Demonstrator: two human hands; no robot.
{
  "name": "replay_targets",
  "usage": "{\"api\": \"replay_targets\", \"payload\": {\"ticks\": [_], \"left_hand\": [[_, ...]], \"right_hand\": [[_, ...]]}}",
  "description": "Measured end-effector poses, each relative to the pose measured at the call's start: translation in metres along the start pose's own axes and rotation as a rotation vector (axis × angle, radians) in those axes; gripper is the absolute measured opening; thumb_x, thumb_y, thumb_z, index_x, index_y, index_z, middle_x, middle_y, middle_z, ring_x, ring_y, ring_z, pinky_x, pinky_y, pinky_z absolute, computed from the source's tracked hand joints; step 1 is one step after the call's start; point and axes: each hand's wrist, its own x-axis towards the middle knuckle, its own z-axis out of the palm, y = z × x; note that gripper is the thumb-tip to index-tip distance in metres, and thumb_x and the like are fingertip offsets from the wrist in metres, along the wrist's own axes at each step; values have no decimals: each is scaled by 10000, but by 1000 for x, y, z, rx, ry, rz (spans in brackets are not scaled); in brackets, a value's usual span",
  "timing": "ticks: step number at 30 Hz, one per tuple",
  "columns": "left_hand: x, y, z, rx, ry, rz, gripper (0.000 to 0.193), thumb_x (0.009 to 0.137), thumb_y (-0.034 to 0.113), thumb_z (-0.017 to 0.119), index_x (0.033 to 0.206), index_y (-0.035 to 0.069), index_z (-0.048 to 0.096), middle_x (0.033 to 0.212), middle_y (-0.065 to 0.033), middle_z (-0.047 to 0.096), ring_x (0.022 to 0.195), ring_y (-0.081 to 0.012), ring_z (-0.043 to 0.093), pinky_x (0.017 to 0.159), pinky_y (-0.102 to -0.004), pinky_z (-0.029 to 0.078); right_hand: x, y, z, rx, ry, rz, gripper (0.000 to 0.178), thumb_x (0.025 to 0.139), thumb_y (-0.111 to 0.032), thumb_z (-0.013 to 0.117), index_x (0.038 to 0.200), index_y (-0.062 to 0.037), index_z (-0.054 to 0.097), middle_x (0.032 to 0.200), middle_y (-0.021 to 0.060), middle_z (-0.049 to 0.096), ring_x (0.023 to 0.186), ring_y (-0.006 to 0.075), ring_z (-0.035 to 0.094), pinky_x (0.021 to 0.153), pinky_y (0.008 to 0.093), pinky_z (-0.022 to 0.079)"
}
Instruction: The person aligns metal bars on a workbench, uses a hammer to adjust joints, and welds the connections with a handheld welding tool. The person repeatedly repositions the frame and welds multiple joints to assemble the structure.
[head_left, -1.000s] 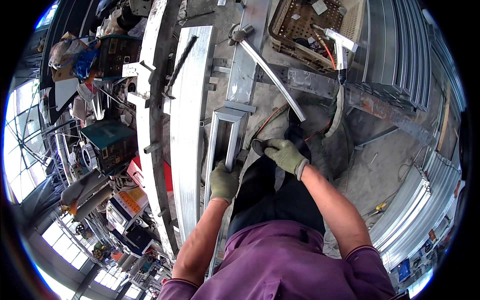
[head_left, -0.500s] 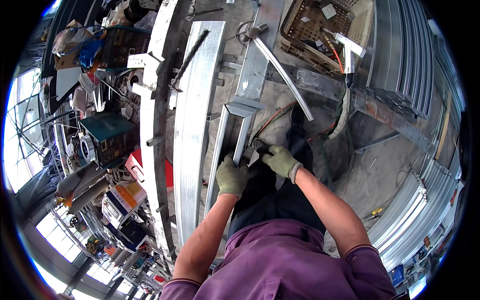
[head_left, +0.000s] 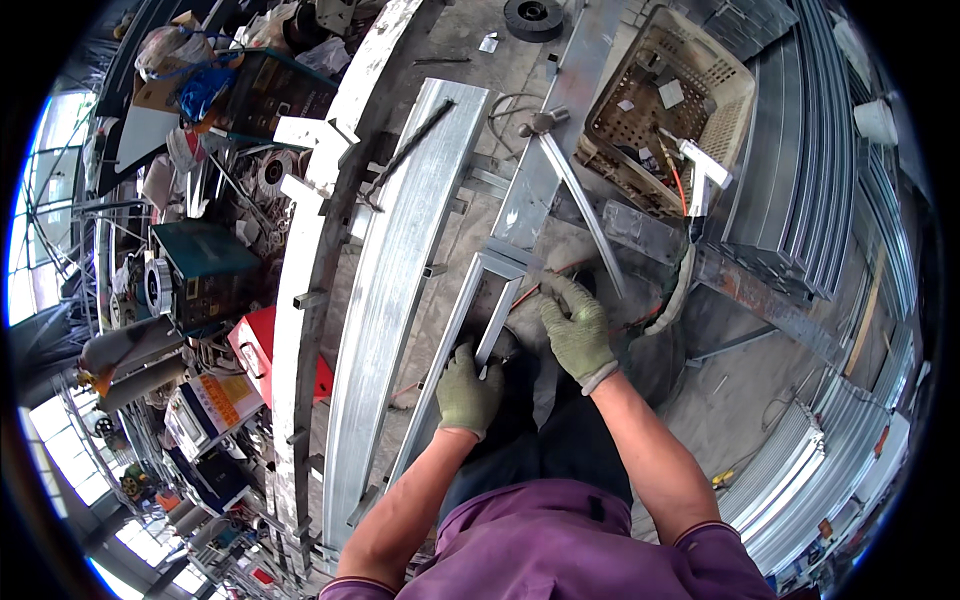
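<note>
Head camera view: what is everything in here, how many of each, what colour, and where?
Hammer: one, silver, upper centre
Disc: one, black, top centre
Crate: one, beige, upper right
Tool: one, white, at the crate's lower-right corner
Tubes: many, grey, upper right
Panels: many, silver, lower right
Frame: one, silver, centre
Beam: one, silver, left of the frame
Machine: at least one, green, left
Box: one, red, left
Clutter: too crowded to count, mixed colours, far left
Shirt: one, purple, bottom
Left hand: one, green glove, on the frame
Right hand: one, green glove, by the frame's upper corner
</note>
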Motion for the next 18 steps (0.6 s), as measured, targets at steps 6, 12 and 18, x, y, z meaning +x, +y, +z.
{"api": "replay_targets", "payload": {"ticks": [6, 12, 18], "left_hand": [[-3, 8, -6, -92, -15, 125, 459, 996, 226, 680, 1391, 6, 604, 1227, -269, 717, 1112, -469, 691, 955, -569, 548], [4, -1, 7, -5, 95, 236, 450, 974, 209, 683, 1370, 6, 614, 1143, -271, 732, 1037, -470, 706, 894, -573, 553], [6, 10, -13, -20, 9, 216, 472, 990, 243, 687, 1382, -6, 602, 1181, -276, 722, 1080, -480, 695, 945, -566, 551]], "right_hand": [[23, -8, 7, -337, -60, -289, 306, 1015, -86, 682, 1292, 26, 747, 1277, 230, 759, 1212, 369, 731, 1078, 419, 557], [33, -17, 0, -296, -155, -245, 269, 1003, -78, 694, 1239, 21, 777, 1225, 225, 781, 1173, 366, 753, 1050, 423, 577], [43, -25, -8, -384, -210, -283, 244, 1005, -74, 702, 1215, 12, 790, 1195, 217, 789, 1129, 355, 765, 1018, 413, 590]]}}
